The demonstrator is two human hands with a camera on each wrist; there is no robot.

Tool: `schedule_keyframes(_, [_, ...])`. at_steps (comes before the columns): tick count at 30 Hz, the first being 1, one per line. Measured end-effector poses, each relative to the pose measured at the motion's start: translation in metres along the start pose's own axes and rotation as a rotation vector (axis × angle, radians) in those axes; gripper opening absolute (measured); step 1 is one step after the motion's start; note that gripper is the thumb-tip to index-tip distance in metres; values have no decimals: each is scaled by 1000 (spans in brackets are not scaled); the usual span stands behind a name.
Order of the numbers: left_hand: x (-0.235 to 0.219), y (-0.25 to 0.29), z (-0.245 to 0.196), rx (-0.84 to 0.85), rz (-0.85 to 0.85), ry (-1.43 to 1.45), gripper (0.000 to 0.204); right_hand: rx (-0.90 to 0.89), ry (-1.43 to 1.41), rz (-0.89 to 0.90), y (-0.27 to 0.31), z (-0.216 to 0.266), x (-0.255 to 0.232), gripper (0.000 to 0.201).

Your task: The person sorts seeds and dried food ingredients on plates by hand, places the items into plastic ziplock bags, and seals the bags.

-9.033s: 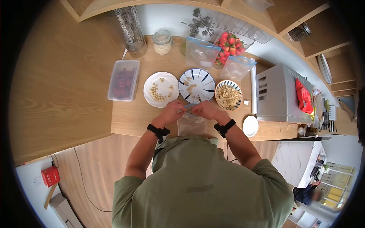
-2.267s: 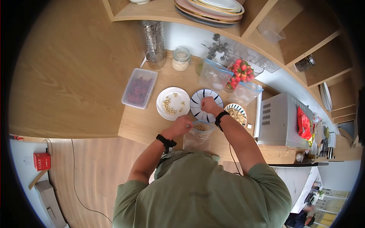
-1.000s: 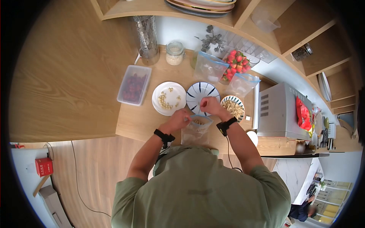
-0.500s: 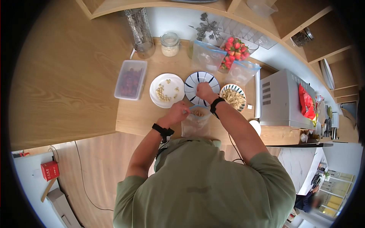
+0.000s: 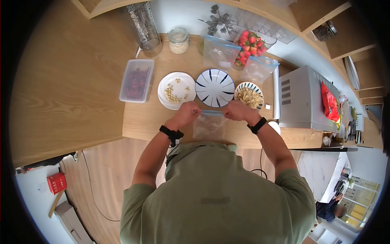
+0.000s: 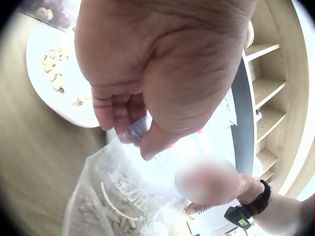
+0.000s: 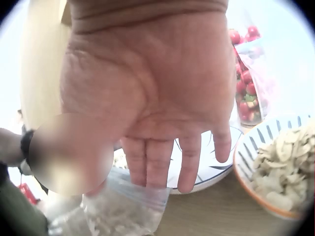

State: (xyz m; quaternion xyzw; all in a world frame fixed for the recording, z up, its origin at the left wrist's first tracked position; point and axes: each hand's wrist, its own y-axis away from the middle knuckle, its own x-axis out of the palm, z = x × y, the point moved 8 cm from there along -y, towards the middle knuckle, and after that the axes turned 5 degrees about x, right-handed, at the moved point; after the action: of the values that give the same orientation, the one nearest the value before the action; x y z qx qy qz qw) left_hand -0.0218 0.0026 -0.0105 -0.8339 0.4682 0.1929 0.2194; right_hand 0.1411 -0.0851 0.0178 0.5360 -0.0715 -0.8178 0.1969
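A clear zip bag (image 5: 209,125) lies at the table's front edge, pale strips inside it (image 6: 120,216). My left hand (image 5: 186,115) pinches the left end of its blue-edged mouth between thumb and fingers. At the other end my right hand (image 5: 240,111) holds the mouth's right corner; its fingers (image 7: 156,160) reach down behind the zip strip, long and nearly straight. Between the hands the mouth is drawn into a straight line. Just beyond sits a blue-striped plate (image 5: 215,88). Left of that is a white plate (image 5: 164,99) bearing pale seeds, right of it a bowl (image 7: 241,162) of pale dried slices.
A plastic box (image 5: 136,80) of dark red fruit stands at the left. Along the back are a glass jar (image 5: 178,40), two standing zip bags (image 5: 220,52) and strawberries (image 5: 250,44). A microwave (image 5: 302,99) borders the right side; wooden shelves (image 5: 280,16) overhang the back.
Nine seconds ago pale strips lay on the striped plate; now its surface is bare. My right hand has left that plate for the bag's right corner, and the gaping mouth is pulled straight.
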Motion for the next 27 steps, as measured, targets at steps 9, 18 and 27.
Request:
schedule_keyframes(9, [-89, -6, -65, -144, -96, 304, 9, -157, -432, -367, 41, 54, -111, 15])
schedule_keyframes(18, [-164, -50, -42, -120, -217, 220, 17, -56, -384, -603, -26, 35, -167, 12])
schedule_keyframes(27, [-230, -83, 4, -183, -230, 25, 3, -97, -192, -603, -123, 38, -198, 5])
